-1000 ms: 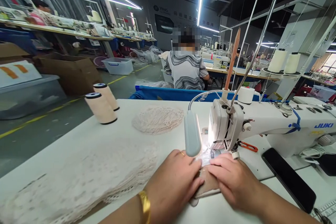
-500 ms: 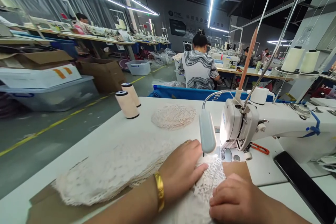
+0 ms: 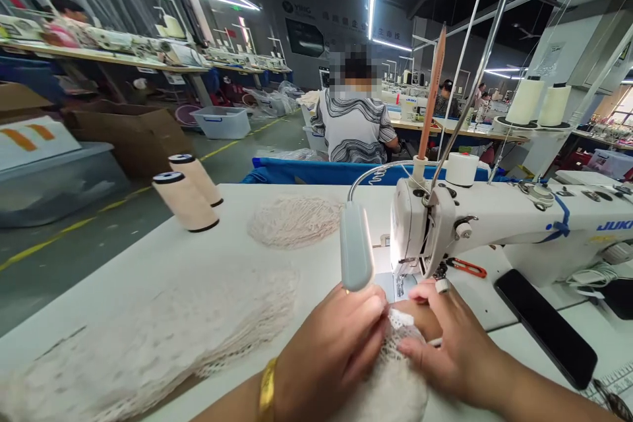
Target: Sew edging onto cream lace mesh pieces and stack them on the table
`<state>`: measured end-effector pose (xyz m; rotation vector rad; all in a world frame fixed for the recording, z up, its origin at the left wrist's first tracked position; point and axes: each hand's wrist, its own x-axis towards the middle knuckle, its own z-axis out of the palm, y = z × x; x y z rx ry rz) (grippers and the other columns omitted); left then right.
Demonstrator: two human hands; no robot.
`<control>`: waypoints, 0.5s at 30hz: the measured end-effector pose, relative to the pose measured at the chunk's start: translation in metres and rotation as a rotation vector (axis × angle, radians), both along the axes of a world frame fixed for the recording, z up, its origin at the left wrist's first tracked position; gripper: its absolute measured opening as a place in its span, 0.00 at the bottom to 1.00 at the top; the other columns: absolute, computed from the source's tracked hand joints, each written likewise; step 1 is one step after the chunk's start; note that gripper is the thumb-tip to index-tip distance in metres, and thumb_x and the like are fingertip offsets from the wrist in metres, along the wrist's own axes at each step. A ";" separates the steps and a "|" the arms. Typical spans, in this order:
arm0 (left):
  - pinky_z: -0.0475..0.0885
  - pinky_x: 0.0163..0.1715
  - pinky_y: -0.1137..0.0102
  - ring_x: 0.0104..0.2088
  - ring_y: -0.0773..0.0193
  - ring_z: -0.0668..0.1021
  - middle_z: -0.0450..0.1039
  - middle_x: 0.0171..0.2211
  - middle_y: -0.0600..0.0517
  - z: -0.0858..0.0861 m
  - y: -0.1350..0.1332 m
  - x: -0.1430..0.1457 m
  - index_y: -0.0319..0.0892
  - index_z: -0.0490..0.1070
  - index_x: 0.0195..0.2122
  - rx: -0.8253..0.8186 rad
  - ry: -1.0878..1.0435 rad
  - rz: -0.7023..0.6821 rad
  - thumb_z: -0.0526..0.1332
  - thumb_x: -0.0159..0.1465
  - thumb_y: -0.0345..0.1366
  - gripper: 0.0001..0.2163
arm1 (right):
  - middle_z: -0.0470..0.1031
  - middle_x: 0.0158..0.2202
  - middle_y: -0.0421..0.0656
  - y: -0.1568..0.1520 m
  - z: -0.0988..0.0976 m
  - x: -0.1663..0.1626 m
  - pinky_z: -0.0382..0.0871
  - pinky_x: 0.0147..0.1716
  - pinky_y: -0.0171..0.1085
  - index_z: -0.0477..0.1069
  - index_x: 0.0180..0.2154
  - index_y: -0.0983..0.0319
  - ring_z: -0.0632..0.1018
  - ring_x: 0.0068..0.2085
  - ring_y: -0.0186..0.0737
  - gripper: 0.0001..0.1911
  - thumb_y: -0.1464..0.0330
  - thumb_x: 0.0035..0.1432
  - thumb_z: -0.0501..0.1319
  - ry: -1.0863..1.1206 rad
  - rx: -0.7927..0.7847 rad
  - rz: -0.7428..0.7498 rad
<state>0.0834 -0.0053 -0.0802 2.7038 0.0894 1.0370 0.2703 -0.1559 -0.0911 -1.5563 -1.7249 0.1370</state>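
Holding a lace piece [image 3: 400, 379] just in front of the sewing machine [image 3: 494, 217]
A lace stack [image 3: 163, 336] lies on the worktop [image 3: 319, 264]; the left hand [image 3: 326, 343] pinches the lace piece in its grip; the right hand [image 3: 459, 346] touches it by thumb, whether grasping I cannot tell; a phone [image 3: 546, 326] lies farther right

The lace [image 3: 401, 376] in front of you is matt openwork cloth, rough with small holes. Your desk [image 3: 232, 247] looks smooth, the sewing machine [image 3: 509, 214] glossy and painted. Your bracelet [image 3: 268, 388] is shiny gold-toned metal, the lamp head [image 3: 355, 250] smooth matt plastic, the phone [image 3: 544, 326] glossy, the thread cones [image 3: 185, 203] matt.
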 end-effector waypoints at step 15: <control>0.73 0.53 0.59 0.52 0.53 0.81 0.80 0.53 0.44 -0.016 -0.013 0.000 0.44 0.72 0.58 0.191 -0.128 0.081 0.50 0.74 0.24 0.17 | 0.74 0.33 0.40 0.009 -0.008 -0.006 0.66 0.36 0.39 0.68 0.39 0.57 0.74 0.32 0.42 0.06 0.74 0.66 0.58 -0.135 0.134 -0.026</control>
